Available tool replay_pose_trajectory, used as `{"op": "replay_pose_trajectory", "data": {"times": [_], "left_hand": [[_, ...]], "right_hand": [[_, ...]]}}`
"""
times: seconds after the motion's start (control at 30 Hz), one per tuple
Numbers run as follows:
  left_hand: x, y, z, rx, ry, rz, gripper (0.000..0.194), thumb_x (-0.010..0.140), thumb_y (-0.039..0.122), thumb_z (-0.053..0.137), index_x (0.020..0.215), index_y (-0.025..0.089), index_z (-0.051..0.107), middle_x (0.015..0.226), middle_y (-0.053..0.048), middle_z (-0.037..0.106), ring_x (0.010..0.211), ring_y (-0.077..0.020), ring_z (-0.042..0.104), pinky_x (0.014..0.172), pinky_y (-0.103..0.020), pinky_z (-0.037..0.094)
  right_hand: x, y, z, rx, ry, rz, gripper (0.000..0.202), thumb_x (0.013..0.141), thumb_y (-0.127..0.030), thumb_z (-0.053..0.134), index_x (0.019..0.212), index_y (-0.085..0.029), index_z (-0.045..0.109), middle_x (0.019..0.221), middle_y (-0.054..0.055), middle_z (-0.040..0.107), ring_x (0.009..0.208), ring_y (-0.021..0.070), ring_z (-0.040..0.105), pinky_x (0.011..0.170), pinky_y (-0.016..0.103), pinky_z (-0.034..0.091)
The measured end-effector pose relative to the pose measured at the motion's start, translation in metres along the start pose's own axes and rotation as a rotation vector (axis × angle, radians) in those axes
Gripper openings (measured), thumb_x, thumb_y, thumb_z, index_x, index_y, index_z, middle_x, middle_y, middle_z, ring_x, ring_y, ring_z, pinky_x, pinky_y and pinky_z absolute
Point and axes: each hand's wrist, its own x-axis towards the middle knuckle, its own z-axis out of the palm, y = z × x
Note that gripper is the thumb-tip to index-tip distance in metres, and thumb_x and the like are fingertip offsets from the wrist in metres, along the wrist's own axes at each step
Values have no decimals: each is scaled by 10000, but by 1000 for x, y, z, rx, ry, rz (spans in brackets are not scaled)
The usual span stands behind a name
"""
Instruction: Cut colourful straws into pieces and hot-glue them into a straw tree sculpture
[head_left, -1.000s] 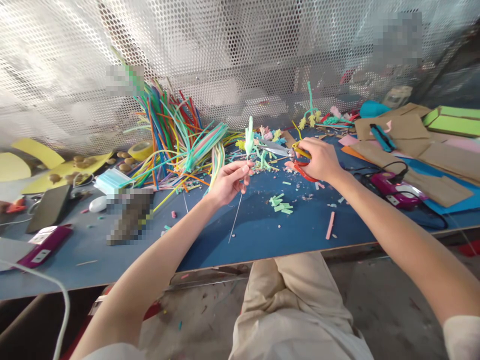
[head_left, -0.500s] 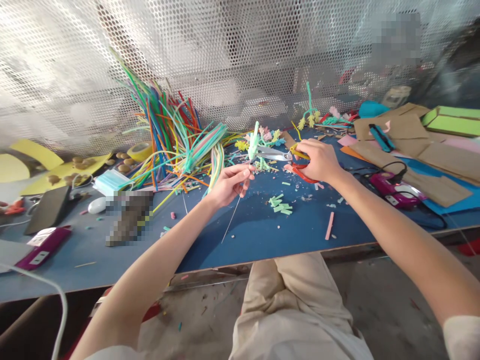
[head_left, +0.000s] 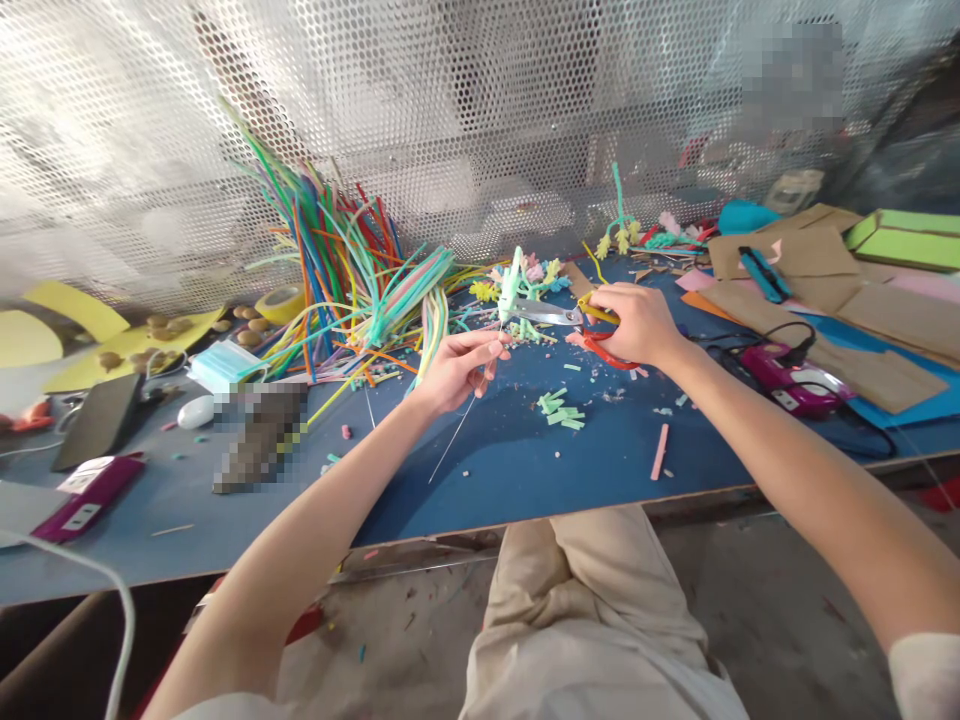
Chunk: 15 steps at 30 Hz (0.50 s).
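Note:
My left hand pinches a thin wire that slants down toward the table's front edge. At the wire's upper end is a pale green piece, held just above my fingertips. In my right hand are scissors with one yellow and one red handle. Their metal blades point left and meet the lower part of the green piece; whether they are fully closed is too small to tell. Short green cuttings lie on the blue table below the scissors.
Colourful pipe cleaners are heaped at the back left. A phone, a white mouse and a face mask lie left. At right are a teal cutter, brown paper and a purple power strip.
The wire's lower end has swung slightly left. The green piece and the scissor blades have shifted a little, the blades now lower against the piece. Both hands stay nearly in place.

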Motion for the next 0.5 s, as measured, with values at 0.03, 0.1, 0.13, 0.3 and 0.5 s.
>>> {"op": "replay_pose_trajectory", "data": {"times": [0.03, 0.1, 0.13, 0.3, 0.5], "left_hand": [[0, 0, 1, 4, 2, -2, 435, 673, 432, 958, 989, 157, 841, 827, -42, 769, 454, -47, 522, 321, -162, 410], [0, 1, 2, 7, 7, -3, 425, 668, 426, 961, 974, 157, 843, 824, -45, 769, 455, -51, 523, 317, -168, 413], [-1, 1, 2, 10, 10, -4, 418, 667, 424, 962, 966, 156, 844, 824, -45, 769, 457, -53, 525, 318, -171, 415], [-1, 1, 1, 35, 19, -17, 405, 674, 421, 957, 947, 146, 839, 828, -54, 771, 471, -58, 543, 334, -171, 427], [-1, -1, 0, 33, 11, -21, 389, 687, 418, 950, 950, 154, 838, 833, -48, 765, 481, -60, 542, 330, -169, 433]], "right_hand": [[0, 0, 0, 4, 0, 3, 489, 843, -686, 683, 732, -242, 510, 776, 44, 656, 776, 224, 604, 680, 335, 378], [0, -1, -1, 10, -2, 6, 470, 839, -659, 689, 730, -242, 501, 771, 39, 648, 768, 218, 596, 680, 331, 379], [1, -1, -1, 11, -5, 8, 454, 833, -640, 693, 729, -242, 499, 768, 36, 643, 757, 213, 588, 676, 328, 377], [1, 1, -1, -27, -30, 27, 344, 792, -455, 678, 653, -238, 451, 700, 21, 586, 664, 182, 505, 616, 325, 311], [1, 3, -5, -30, -33, 30, 294, 773, -438, 685, 675, -234, 497, 730, 24, 609, 685, 186, 524, 606, 322, 293]]}}
